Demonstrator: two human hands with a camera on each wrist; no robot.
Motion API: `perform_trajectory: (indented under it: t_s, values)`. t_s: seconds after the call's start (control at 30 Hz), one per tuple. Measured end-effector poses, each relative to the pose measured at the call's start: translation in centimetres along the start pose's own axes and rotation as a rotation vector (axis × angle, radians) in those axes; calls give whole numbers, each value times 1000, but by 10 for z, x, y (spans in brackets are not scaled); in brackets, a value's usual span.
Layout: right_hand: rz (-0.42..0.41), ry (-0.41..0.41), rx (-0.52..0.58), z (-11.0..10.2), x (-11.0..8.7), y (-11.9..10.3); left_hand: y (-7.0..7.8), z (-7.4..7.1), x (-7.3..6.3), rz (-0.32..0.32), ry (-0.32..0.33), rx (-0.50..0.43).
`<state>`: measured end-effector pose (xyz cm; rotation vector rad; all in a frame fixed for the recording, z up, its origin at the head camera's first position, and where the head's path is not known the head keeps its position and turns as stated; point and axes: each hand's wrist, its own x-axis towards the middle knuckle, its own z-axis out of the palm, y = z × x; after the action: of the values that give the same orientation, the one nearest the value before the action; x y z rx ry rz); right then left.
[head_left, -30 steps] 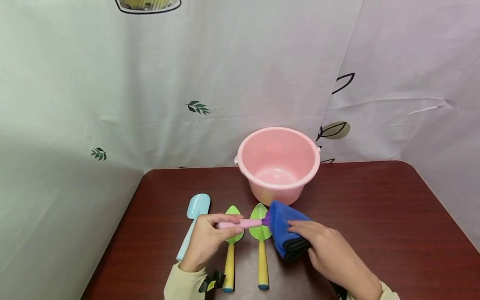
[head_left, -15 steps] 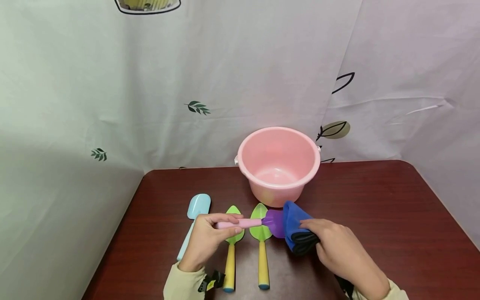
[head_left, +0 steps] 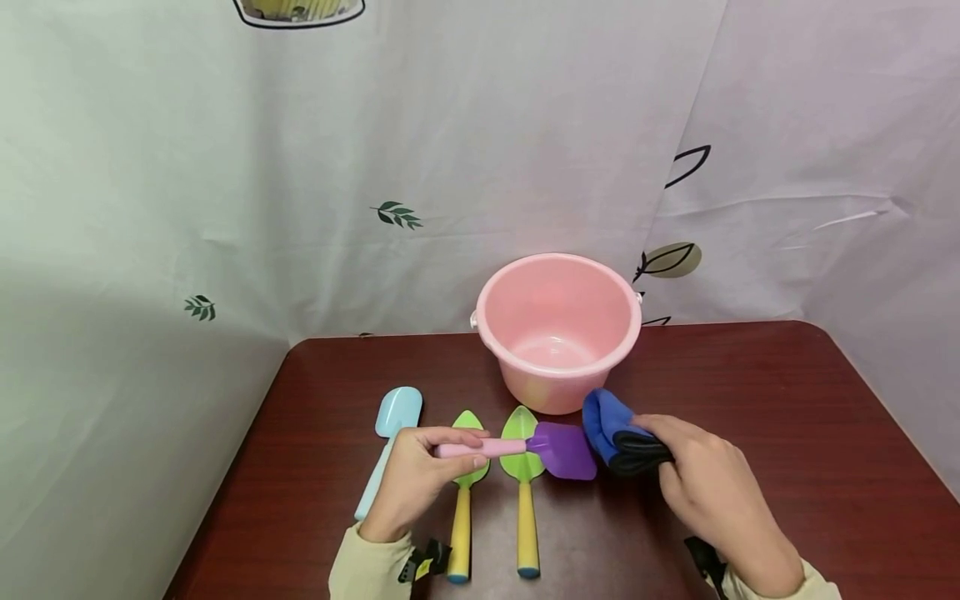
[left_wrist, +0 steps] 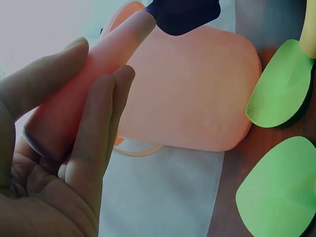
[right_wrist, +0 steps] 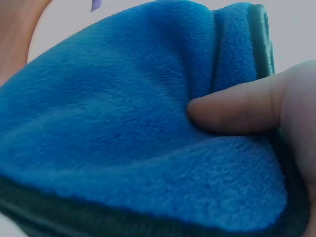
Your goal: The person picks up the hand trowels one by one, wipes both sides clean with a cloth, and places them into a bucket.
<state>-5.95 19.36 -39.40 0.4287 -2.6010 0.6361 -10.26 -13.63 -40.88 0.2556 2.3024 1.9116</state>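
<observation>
My left hand (head_left: 420, 471) grips the pink handle of a toy shovel (head_left: 564, 451) with a flat purple blade that points right. In the left wrist view the handle (left_wrist: 94, 74) lies between thumb and fingers. A folded blue cloth with dark edging (head_left: 609, 423) is pinched in my right hand (head_left: 716, 483), just right of the blade's tip. The right wrist view shows the thumb (right_wrist: 237, 111) pressing into the cloth (right_wrist: 113, 108); the other fingers are hidden behind it. Beneath the shovel lie two green trowels with yellow handles, the left trowel (head_left: 461, 533) and the right trowel (head_left: 527, 533).
A pink bucket (head_left: 555, 379) stands at the back of the dark red table (head_left: 772, 400), close to the pale curtain (head_left: 465, 125). A light blue shovel (head_left: 397, 412) lies left of the trowels, partly covered by my left hand.
The cloth in my right hand has slid right along the purple blade and off its tip, leaving the whole blade uncovered. My left hand keeps its hold, nearly still.
</observation>
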Motion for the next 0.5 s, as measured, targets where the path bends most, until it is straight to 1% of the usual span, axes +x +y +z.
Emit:
perform_trajectory:
  t_s: [0.1,0.23,0.33,0.43,0.5]
  values:
    - [-36,16,23,1,1,-4,-1,1,1,-7,6,0]
    - [-125,29,70,4,1,-8,-1,2,1,-13,-2,2]
    - [-179,38,123,6,1,-11,-2,4,1,-8,-10,-17]
    - [-207,30,158,8,1,-15,-3,6,1,-6,-14,-31]
    - [-211,17,169,9,1,-18,-3,8,1,-3,-20,-30]
